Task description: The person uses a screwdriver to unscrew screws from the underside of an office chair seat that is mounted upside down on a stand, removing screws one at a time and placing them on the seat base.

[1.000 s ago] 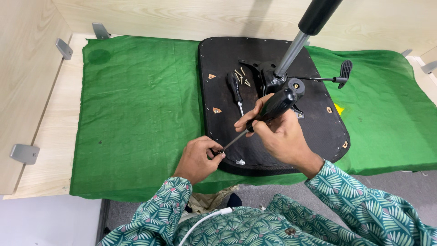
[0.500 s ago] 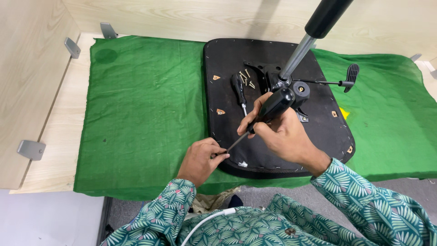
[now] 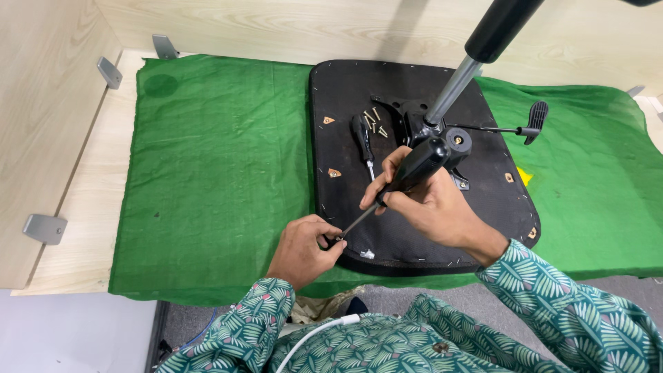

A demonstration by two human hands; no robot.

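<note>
Head view: your right hand (image 3: 431,207) is still clenching the screwdriver (image 3: 404,178); left hand (image 3: 304,249) keeps pinching its tip at the seat base (image 3: 345,97) near edge.

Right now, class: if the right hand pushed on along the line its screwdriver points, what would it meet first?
The right hand drives the screwdriver down-left; it would likely first meet the left hand fingertips at the black seat base edge.

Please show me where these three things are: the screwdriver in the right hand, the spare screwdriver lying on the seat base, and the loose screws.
screwdriver (image 3: 414,169), head view, black handle.
spare screwdriver (image 3: 361,132), head view, handle.
loose screws (image 3: 373,121), head view, middle of group.
</note>
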